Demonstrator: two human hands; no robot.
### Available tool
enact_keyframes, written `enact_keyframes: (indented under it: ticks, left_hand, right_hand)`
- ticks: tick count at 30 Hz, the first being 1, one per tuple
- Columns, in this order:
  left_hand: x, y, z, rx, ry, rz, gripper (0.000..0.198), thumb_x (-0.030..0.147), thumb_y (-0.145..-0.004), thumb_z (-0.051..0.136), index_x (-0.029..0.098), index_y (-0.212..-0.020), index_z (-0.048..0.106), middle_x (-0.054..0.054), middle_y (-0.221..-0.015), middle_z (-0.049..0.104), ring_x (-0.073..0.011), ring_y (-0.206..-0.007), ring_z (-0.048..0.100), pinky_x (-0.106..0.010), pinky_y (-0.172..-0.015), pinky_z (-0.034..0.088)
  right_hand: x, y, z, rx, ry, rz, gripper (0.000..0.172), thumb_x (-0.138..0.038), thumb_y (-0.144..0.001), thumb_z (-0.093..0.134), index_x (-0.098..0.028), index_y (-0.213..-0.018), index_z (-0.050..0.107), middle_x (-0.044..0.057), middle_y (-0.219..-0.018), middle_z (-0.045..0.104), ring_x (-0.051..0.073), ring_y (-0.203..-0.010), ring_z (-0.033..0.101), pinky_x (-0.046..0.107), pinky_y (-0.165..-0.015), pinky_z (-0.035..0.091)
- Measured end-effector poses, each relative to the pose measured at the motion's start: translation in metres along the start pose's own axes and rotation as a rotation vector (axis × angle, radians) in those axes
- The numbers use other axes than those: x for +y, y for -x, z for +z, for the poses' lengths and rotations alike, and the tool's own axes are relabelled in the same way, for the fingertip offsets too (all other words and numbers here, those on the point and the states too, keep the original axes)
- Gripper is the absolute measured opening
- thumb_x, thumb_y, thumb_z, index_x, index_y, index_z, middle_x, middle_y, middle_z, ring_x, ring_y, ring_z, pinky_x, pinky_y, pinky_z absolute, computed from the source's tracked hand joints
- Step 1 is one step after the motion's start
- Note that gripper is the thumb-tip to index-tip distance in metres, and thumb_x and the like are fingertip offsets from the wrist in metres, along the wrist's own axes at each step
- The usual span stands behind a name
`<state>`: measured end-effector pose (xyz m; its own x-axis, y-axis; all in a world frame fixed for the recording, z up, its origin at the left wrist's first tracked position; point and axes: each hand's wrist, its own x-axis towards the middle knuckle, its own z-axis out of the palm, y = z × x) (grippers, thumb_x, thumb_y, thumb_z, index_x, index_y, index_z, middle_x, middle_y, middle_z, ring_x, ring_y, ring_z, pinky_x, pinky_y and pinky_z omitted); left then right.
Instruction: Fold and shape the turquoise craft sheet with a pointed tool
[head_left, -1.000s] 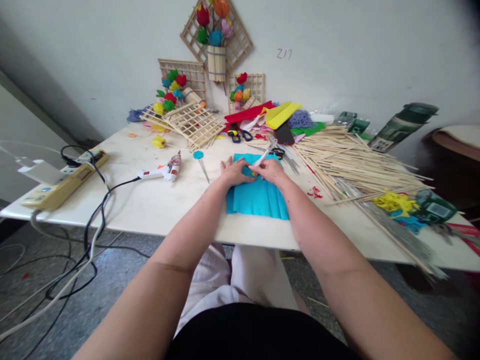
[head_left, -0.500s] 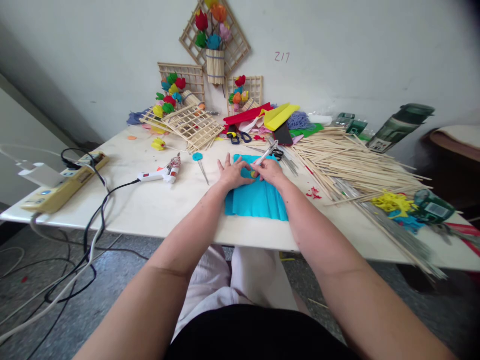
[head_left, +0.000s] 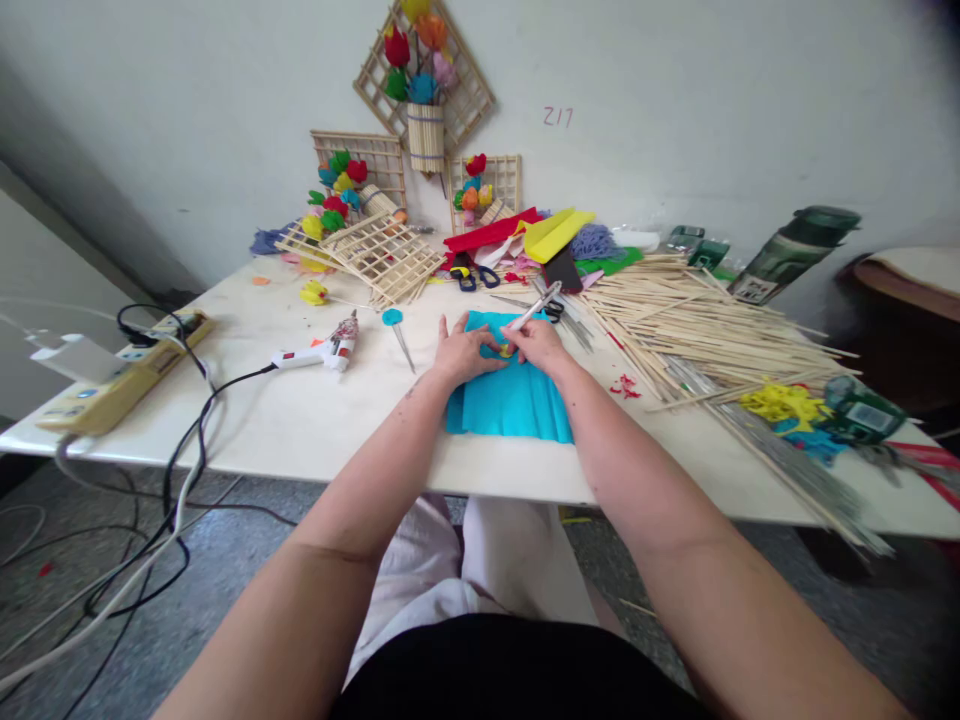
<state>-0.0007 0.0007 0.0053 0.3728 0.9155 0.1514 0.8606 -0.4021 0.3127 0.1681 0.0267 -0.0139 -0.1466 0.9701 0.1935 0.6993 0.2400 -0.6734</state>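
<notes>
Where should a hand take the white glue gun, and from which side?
Probably the handle of the glue gun, closing across it from the near side: it is slim and extends left, away from the crusted nozzle, which points toward the wall.

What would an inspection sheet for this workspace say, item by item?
Surface: white table, crowded toward the back and right.
Work things: blue paper lies before the person; white pen slants over it.
Clutter: wooden sticks heaped at right; glue gun at left.
Hands: left hand rests on the blue paper, fingers spread; right hand holds the white pen.
Cables: black cord from the glue gun hangs past the table's front edge; power strip at left.
Surroundings: flower panel against the wall; green bottle at back right.
</notes>
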Motion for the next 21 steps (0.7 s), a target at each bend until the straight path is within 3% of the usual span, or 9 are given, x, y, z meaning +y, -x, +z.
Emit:
enact_keyframes:
  ticks: [10,21]
  left_hand:
    - [-0.001,-0.001,0.001,-0.034,0.043,-0.002,0.035,0.052,-0.071,0.061,0.033,-0.101,0.065,0.002,-0.134,0.050,-0.0299,-0.133,0.030,-0.060,-0.107,0.002]
    - [0.000,-0.002,0.002,-0.041,0.045,-0.007,0.036,0.051,-0.072,0.062,0.032,-0.103,0.064,0.001,-0.136,0.048,-0.0312,-0.132,0.031,-0.062,-0.106,0.005]
  right_hand:
    - [-0.013,0.007,-0.005,0.020,0.033,0.054,0.045,-0.057,-0.079,0.049,-0.017,-0.090,0.069,-0.002,-0.048,0.057,0.012,-0.046,0.055,0.022,-0.052,0.041]
    - [-0.019,0.008,-0.006,0.029,0.206,0.057,0.039,-0.050,-0.081,0.049,-0.020,-0.092,0.071,0.003,-0.069,0.067,0.016,-0.070,0.061,0.023,-0.061,0.040]
